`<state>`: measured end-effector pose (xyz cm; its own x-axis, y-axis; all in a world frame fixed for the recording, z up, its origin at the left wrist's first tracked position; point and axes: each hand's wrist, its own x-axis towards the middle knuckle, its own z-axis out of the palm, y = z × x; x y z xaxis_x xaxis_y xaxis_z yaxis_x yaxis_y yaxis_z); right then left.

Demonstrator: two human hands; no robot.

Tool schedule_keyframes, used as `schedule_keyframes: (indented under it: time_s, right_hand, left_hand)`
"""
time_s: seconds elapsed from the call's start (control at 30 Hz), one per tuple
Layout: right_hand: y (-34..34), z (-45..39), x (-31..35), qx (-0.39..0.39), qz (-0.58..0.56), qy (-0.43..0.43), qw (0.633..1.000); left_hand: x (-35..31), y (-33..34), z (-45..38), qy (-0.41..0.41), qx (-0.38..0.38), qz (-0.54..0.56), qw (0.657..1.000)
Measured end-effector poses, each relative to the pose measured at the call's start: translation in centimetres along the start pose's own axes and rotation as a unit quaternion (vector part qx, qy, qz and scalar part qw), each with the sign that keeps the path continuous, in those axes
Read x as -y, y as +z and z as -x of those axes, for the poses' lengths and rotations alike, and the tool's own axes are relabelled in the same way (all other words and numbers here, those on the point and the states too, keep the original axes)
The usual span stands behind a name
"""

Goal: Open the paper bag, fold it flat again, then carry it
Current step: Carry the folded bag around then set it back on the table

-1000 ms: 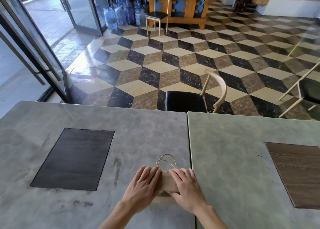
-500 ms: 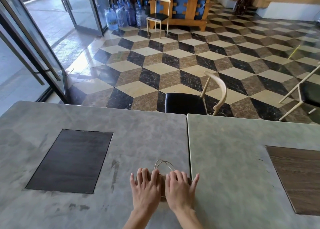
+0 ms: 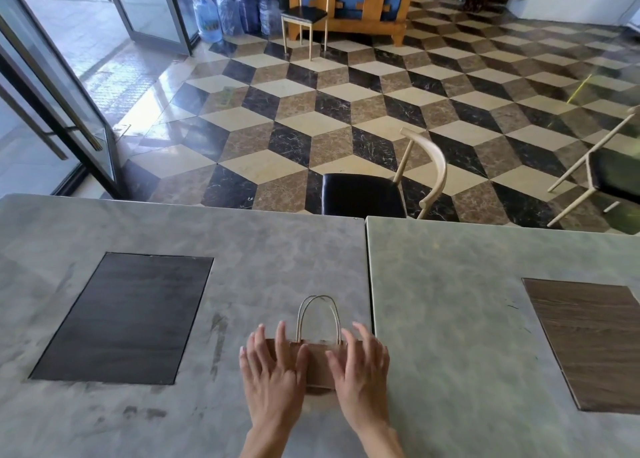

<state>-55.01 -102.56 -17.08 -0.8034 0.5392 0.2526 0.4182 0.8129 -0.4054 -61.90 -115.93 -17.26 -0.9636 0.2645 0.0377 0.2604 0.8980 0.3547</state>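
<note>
A small brown paper bag (image 3: pixel 318 364) lies flat on the grey table (image 3: pixel 242 250), close to the seam between the two tabletops. Its pale twisted handles (image 3: pixel 318 314) lie flat on the table and point away from me. My left hand (image 3: pixel 273 371) rests palm down on the bag's left part, fingers spread. My right hand (image 3: pixel 360 371) presses on the bag's right part the same way. Only a strip of the bag shows between the two hands. Neither hand grips it.
A black inset panel (image 3: pixel 124 315) lies left of the bag, and a wood-grain panel (image 3: pixel 588 343) sits in the right tabletop (image 3: pixel 485 284). A black-seated chair (image 3: pixel 367 194) stands behind the table. Another chair (image 3: pixel 602 177) is at right, glass doors (image 3: pixel 59 111) at left.
My hands have slid apart from the bag's middle toward its two ends. More of the bag and its handles now shows between them.
</note>
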Motion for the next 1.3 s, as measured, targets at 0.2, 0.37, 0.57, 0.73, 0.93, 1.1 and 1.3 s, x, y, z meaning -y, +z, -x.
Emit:
schedule_keyframes:
  time_s: [0.2,0.37,0.57,0.73,0.93,1.1,1.3]
  right_hand:
    - [-1.7,1.6,-1.3,0.033,-0.115,0.229,0.966]
    - [-1.8,1.9,-1.7,0.077,-0.164,0.301,0.936]
    - [-2.0,0.7,-2.9,0.05,-0.203,0.235,0.949]
    - [-2.8,0.1,-3.4,0.115,-0.196,0.276,0.934]
    - [-5.5,-1.7,-2.9,0.153,-0.142,0.257,0.944]
    - [-8.3,-3.3,-1.8,0.167,-0.051,0.161,0.971]
    - [-9.9,-3.5,-0.1,0.142,0.051,0.003,0.989]
  left_hand:
    - [2.3,-1.0,1.1,-0.136,0.036,0.108,0.984]
    - [2.0,-2.0,1.4,-0.176,0.07,0.153,0.97]
    - [3.2,-2.3,0.4,-0.182,0.044,0.178,0.966]
    - [3.5,-3.1,0.1,-0.177,0.06,0.197,0.962]
    - [3.0,-4.8,-1.0,-0.141,0.033,0.212,0.967]
    - [2.4,-6.6,-1.4,-0.04,-0.001,0.129,0.991]
    - [0.8,-8.9,-0.7,0.093,-0.051,-0.016,0.994]
